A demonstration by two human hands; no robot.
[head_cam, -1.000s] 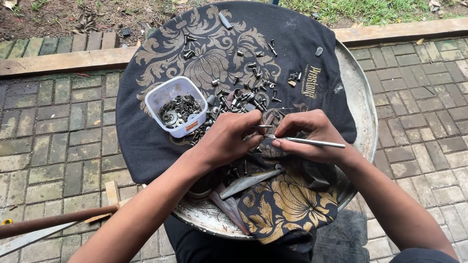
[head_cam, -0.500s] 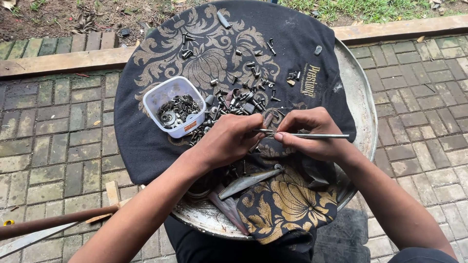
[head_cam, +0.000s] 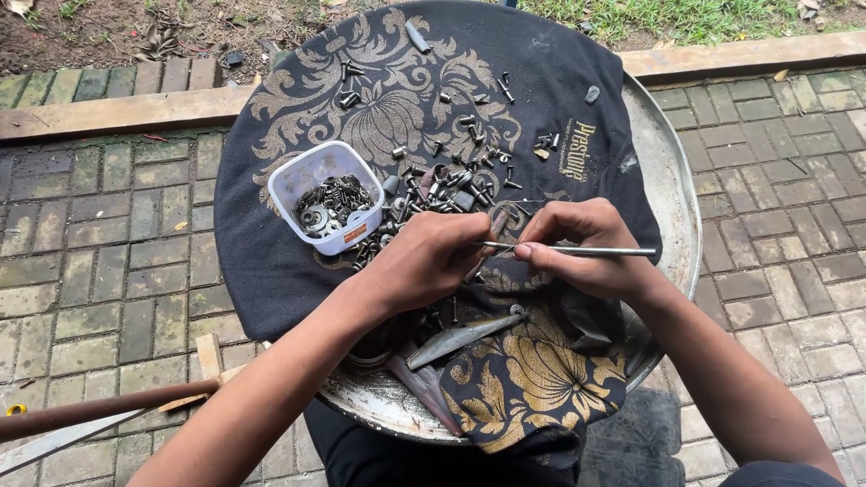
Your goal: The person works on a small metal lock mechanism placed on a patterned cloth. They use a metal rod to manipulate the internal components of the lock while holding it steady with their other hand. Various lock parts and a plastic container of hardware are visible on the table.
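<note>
The right hand (head_cam: 586, 248) pinches a thin steel rod (head_cam: 577, 251) just below the heap of dark bolts (head_cam: 442, 189); the left hand (head_cam: 428, 261) closes around the rod's tip; a white plastic tub (head_cam: 298, 180) of washers sits left of the heap.

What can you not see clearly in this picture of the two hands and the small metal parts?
Head view only:
- What the left hand pinches: its own curled fingers hide it.
- The tip of the thin rod in the right hand: lost between both hands.
- Kinds of parts in the white tub: too small.
- The tray surface: mostly covered by the dark cloth.
- The long pole: cut off by the left edge.
</note>
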